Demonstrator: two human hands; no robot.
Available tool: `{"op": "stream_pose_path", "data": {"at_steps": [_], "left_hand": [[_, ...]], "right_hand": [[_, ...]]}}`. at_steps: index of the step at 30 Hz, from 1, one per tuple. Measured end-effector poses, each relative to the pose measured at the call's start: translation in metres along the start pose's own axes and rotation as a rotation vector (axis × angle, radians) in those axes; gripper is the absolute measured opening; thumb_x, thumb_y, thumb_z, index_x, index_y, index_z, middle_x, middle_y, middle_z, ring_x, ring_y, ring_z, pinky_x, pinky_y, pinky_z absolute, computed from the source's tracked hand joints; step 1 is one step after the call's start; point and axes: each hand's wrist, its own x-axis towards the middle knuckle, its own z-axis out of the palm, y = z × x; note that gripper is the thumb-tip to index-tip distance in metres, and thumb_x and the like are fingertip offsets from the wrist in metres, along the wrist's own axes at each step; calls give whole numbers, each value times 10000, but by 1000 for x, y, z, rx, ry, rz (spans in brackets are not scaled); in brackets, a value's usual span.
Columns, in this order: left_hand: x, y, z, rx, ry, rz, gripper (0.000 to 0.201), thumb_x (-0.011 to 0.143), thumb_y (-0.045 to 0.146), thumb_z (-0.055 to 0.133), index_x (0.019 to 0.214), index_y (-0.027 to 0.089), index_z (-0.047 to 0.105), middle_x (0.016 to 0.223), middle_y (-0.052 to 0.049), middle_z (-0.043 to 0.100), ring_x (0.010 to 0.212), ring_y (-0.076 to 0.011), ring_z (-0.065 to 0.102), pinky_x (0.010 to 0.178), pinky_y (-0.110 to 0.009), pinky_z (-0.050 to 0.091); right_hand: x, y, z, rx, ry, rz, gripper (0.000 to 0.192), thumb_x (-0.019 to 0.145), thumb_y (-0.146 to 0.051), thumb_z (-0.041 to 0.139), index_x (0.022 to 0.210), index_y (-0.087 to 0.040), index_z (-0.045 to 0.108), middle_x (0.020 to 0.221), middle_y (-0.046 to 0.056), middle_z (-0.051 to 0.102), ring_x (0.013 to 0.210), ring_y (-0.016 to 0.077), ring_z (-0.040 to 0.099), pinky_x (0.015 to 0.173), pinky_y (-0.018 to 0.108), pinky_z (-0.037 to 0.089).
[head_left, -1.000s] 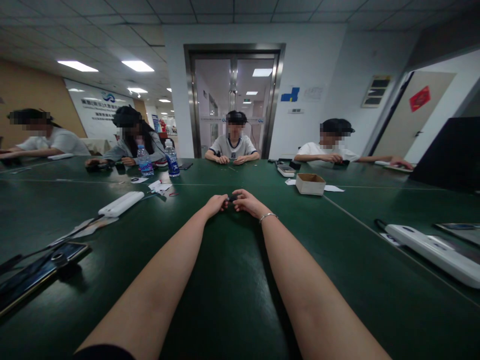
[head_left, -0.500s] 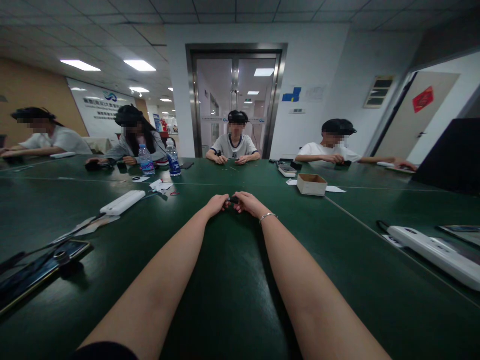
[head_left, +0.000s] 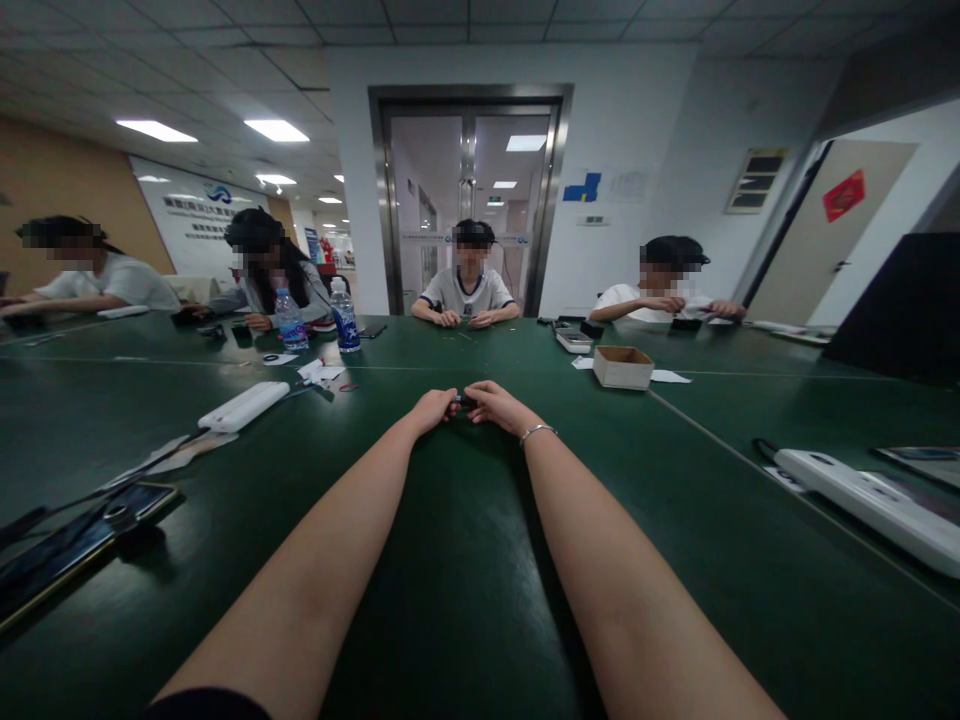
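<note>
Both my arms stretch straight out over the dark green table [head_left: 465, 600]. My left hand [head_left: 433, 409] and my right hand [head_left: 493, 403] meet at the middle of the table and pinch a small dark object [head_left: 463, 401] between their fingertips. The object is too small to identify. A thin bracelet [head_left: 536, 431] circles my right wrist. Both forearms rest on or just above the tabletop.
A small cardboard box [head_left: 622, 366] stands beyond my right hand. White power strips lie at left [head_left: 243, 407] and right [head_left: 870, 505]. A phone [head_left: 75, 545] lies near left. Two water bottles [head_left: 344, 317] stand far left. Several people sit around the table's far side.
My hands stay together on the small object. The person at far right has drawn an outstretched arm back toward the body.
</note>
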Motion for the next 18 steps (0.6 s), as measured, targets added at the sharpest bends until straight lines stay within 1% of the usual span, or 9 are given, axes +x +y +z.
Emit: {"op": "stream_pose_path", "data": {"at_steps": [2,3,5,7,10,12,13,16,18], "left_hand": [[0,0,0,3,1,0,363,734,450,413,574,139,509,609,-36,538,577,-125,494,526,-241,365],[0,0,0,9,1,-1,363,733,449,412,572,139,508,606,-35,538,576,-126,494,527,-243,365],[1,0,0,22,0,-3,363,734,445,404,578,136,514,600,-31,533,570,-124,492,529,-246,366],[1,0,1,24,-1,-1,363,738,439,393,586,134,518,595,-26,528,560,-121,486,525,-247,364],[1,0,1,19,-3,-5,367,739,438,384,584,133,515,591,-24,526,549,-119,480,519,-249,360],[1,1,1,25,-6,-3,370,737,444,387,579,134,513,582,-21,522,547,-119,478,520,-249,360],[0,1,1,31,-8,-2,371,736,447,389,579,135,514,578,-19,519,547,-119,478,521,-249,360],[0,1,1,37,-11,-1,365,736,443,387,586,136,513,588,-17,519,555,-117,479,521,-243,357],[0,1,1,32,-18,5,364,740,440,378,586,136,507,600,-20,519,561,-117,479,517,-239,354]], "right_hand": [[1,0,0,-27,-4,5,76,861,-201,490,908,-147,466,579,3,546,408,104,531,355,186,445],[1,1,0,-37,-4,-5,60,855,-170,485,908,-148,468,568,-5,539,393,98,517,349,183,439],[1,0,-1,-27,-8,-22,176,803,-74,520,945,-160,464,585,-19,543,427,95,536,378,174,455],[0,0,-1,-1,-13,-10,249,772,-47,552,967,-167,454,620,-14,561,491,106,573,418,175,477],[0,-1,-1,-2,-17,24,79,845,-159,509,909,-143,466,601,10,560,462,111,561,396,183,468],[0,-1,0,-17,-14,19,34,864,-167,475,880,-138,472,565,3,541,418,102,530,373,182,454],[0,-1,0,-19,-16,12,41,850,-134,486,887,-142,472,563,-5,538,422,100,531,378,178,455],[0,-1,0,-5,-24,4,203,787,-66,551,936,-165,456,614,-12,558,499,109,574,420,173,478],[-1,-2,0,-14,-30,13,149,813,-119,544,927,-159,456,632,5,568,503,113,576,418,179,479]]}}
